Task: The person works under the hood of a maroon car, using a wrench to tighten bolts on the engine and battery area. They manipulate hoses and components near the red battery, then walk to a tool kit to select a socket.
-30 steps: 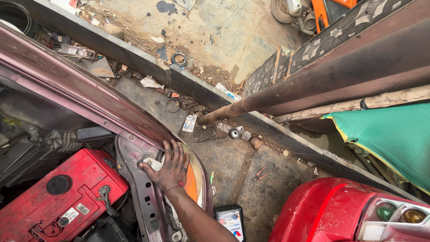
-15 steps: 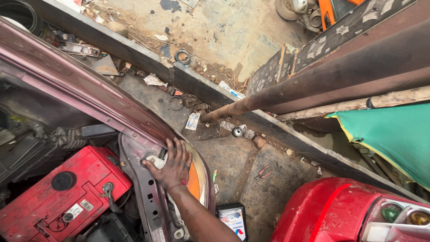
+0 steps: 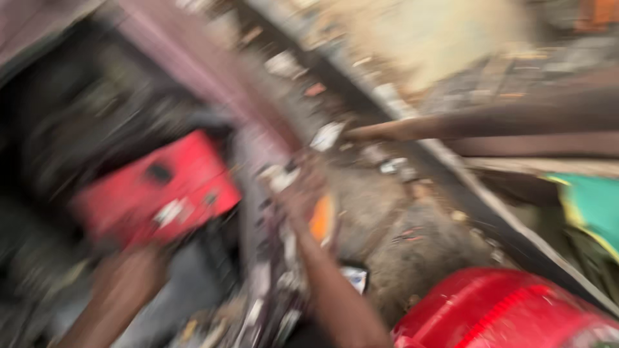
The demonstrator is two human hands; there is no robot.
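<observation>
The view is badly smeared by motion. My right hand (image 3: pixel 298 188) rests on the front corner of a maroon car (image 3: pixel 258 161), just above an orange lamp (image 3: pixel 322 218), with something small and white (image 3: pixel 282 177) beside the fingers. Whether those fingers grip anything is lost in the blur. My left hand and forearm (image 3: pixel 126 283) come in at the lower left, over the open engine bay and below a red battery (image 3: pixel 158 187). Its fingers cannot be made out.
A rusty pipe (image 3: pixel 490 119) crosses the right side above a dark metal rail (image 3: pixel 477 206). A red car body (image 3: pixel 509 309) fills the lower right and a green cloth (image 3: pixel 596 203) lies at the right edge. Litter covers the dirt ground (image 3: pixel 393 219).
The view has swung sharply and blurred, shifting the engine bay toward the middle. My left arm has come into view at the lower left. My right hand stays on the car's corner.
</observation>
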